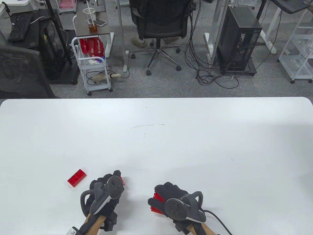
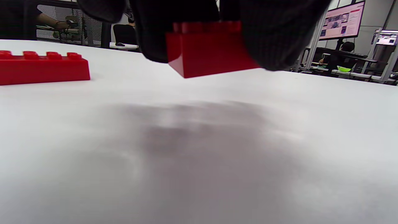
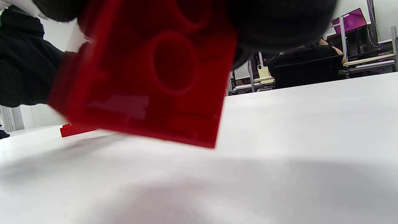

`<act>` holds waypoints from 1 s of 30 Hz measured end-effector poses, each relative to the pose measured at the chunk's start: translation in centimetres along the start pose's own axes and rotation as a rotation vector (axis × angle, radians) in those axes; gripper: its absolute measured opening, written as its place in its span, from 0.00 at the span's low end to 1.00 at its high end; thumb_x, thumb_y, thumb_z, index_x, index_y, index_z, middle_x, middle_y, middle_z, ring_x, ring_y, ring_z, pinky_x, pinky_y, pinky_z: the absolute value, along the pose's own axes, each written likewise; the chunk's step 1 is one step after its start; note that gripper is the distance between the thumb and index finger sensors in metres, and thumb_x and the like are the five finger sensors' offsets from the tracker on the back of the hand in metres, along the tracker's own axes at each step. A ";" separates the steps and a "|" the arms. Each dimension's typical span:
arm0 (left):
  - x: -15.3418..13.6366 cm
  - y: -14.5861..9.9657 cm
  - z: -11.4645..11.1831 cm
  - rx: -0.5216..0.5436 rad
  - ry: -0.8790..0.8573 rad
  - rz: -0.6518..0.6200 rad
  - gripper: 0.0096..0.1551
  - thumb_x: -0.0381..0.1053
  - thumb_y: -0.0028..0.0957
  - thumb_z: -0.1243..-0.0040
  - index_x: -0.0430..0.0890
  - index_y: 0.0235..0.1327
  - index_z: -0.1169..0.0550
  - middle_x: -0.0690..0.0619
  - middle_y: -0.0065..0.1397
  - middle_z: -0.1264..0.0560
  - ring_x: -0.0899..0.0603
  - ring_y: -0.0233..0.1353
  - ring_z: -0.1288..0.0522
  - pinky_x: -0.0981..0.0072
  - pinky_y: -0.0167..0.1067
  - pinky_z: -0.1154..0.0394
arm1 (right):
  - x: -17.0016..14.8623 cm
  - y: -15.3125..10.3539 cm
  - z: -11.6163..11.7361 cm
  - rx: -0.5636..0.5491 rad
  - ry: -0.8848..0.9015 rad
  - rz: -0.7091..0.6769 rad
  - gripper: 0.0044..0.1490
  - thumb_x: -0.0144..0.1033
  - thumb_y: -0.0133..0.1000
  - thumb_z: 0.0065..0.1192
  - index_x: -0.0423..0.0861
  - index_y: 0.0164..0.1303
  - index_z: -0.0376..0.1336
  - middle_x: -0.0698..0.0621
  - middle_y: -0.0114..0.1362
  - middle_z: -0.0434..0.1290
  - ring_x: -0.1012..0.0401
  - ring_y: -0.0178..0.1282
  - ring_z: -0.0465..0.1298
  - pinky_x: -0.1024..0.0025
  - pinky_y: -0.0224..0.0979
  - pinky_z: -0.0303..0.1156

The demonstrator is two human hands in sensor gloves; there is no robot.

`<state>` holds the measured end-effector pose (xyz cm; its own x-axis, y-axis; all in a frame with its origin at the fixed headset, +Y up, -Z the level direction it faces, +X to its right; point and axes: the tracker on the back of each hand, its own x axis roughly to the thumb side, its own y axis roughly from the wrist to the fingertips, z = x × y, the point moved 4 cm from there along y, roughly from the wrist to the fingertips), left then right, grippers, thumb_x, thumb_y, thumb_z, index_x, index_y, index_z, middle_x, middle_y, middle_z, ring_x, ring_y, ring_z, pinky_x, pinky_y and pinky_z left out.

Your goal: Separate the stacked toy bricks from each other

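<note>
The left hand (image 1: 107,193) pinches a single red plastic toy brick (image 2: 208,49) between gloved fingers (image 2: 279,34) just above the white worktop (image 1: 156,137); in the left wrist view the brick hangs clear of the surface, studs up. The right hand (image 1: 171,198) grips what is left of the red brick stack (image 3: 149,77), tilted so its hollow underside with round tubes faces the right wrist camera (how many bricks are joined there I cannot tell). A third loose red brick (image 1: 77,178), four studs long and two wide, lies flat on the worktop to the left of the left hand, well apart from the right.

These bricks are glossy, hard, moulded plastic: light, stiff and unlikely to break, but smooth enough to slip from fabric gloves. I judge the joints hold by friction of studs in tubes, so they should give way to a prying tilt more readily than to a straight pull. The best hold is on the long side walls, one hand per brick, fingers clear of the seam. All are the same bright red, rectangular, with sharp edges.
</note>
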<state>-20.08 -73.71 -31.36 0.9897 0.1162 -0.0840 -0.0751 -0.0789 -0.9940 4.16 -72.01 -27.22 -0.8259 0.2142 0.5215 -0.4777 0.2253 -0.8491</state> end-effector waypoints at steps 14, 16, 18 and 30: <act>-1.6 1.2 -0.9 -0.067 0.016 0.082 0.40 0.60 0.52 0.35 0.55 0.81 0.31 0.49 0.79 0.29 0.40 0.75 0.27 0.35 0.77 0.38 | 0.0 0.0 0.0 0.002 0.001 0.000 0.41 0.69 0.59 0.44 0.49 0.67 0.66 0.45 0.58 0.74 0.56 0.45 0.81 0.64 0.37 0.82; -1.6 1.3 -1.2 -0.080 0.028 0.086 0.40 0.59 0.52 0.34 0.55 0.81 0.30 0.50 0.79 0.29 0.40 0.75 0.27 0.36 0.77 0.38 | 0.0 0.0 0.0 0.002 0.001 0.000 0.41 0.69 0.59 0.44 0.49 0.67 0.66 0.45 0.58 0.74 0.56 0.45 0.81 0.64 0.38 0.82; -1.6 1.4 -1.4 -0.087 0.041 0.089 0.40 0.59 0.51 0.34 0.55 0.80 0.30 0.50 0.79 0.28 0.40 0.75 0.26 0.36 0.77 0.37 | 0.0 0.0 0.0 0.002 0.000 0.000 0.41 0.69 0.59 0.44 0.49 0.67 0.66 0.45 0.58 0.74 0.56 0.45 0.81 0.64 0.38 0.82; -1.5 1.8 -2.1 -0.121 0.083 0.099 0.40 0.60 0.50 0.33 0.54 0.79 0.28 0.50 0.79 0.28 0.41 0.75 0.26 0.36 0.77 0.37 | 0.0 -0.1 0.0 0.003 0.000 -0.001 0.41 0.69 0.59 0.44 0.49 0.67 0.66 0.45 0.58 0.74 0.56 0.45 0.81 0.64 0.38 0.82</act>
<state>-21.41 -76.13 -32.89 0.9853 0.0201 -0.1699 -0.1623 -0.2048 -0.9652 4.15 -72.01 -27.14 -0.8256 0.2140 0.5222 -0.4792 0.2229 -0.8489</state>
